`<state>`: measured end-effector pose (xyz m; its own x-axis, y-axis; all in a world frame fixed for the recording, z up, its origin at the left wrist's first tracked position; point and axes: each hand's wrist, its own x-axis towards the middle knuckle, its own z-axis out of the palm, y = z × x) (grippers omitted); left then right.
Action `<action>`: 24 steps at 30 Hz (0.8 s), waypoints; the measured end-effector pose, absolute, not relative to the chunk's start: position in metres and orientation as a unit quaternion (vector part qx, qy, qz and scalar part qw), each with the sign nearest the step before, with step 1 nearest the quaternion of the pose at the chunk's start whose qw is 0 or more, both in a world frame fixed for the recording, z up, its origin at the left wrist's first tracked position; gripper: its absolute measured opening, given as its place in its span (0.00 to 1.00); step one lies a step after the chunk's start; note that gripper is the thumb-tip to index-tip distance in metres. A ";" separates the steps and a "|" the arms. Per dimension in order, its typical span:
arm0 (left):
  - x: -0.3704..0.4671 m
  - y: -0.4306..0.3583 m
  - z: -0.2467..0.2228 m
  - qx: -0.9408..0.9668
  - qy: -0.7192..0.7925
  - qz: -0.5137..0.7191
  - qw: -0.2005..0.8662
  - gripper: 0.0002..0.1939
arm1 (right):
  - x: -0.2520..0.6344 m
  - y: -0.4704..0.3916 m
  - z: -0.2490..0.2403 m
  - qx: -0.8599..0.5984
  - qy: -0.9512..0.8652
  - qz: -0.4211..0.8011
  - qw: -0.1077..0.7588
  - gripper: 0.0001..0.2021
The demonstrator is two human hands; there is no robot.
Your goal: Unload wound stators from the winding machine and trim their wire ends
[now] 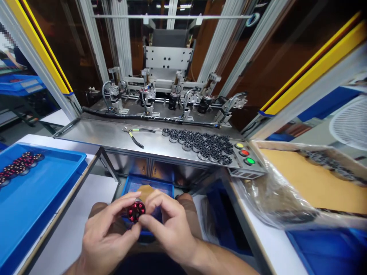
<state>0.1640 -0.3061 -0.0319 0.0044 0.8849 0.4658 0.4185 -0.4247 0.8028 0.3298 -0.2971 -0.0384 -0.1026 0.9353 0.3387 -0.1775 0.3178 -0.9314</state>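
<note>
A small round motor part (135, 211), black with red segments on its face, is held up in front of my lap. My left hand (107, 231) is closed on it, with fingers along its top and left and the thumb below. My right hand (173, 223) is closed too, its thumb and bent index finger pinching the part's right edge; what lies behind those fingertips is hidden. Beneath my hands a blue crate (129, 183) sits low down, with a piece of brown card (145, 191) over it.
Cutting pliers (137, 134) and several black rings (200, 143) lie on the metal ledge. Behind stands a fixture machine (169, 61). Buttons (244, 152) sit at right, beside a plastic-lined box (309, 179). A blue tray (57, 172) at left holds red-black parts (21, 166).
</note>
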 end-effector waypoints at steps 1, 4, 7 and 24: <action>0.164 -0.306 -0.031 0.680 0.472 0.510 0.233 0.21 | 0.329 -0.298 -0.039 -0.334 -0.561 0.484 0.583 0.10; 0.167 -0.306 -0.030 0.635 0.464 0.518 0.337 0.20 | 0.327 -0.300 -0.042 -0.337 -0.534 0.496 0.597 0.09; 0.171 -0.305 -0.027 0.515 0.477 0.525 0.481 0.16 | 0.325 -0.302 -0.045 -0.339 -0.515 0.496 0.611 0.09; 0.167 -0.309 -0.040 0.630 0.438 0.572 0.290 0.23 | 0.314 -0.299 -0.054 -0.401 -0.399 0.610 0.556 0.19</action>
<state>0.1669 -0.3091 -0.0396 -0.0375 0.8839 0.4662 0.2209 -0.4477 0.8665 0.3142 -0.2995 -0.0541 -0.0613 0.9971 -0.0459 -0.3577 -0.0649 -0.9316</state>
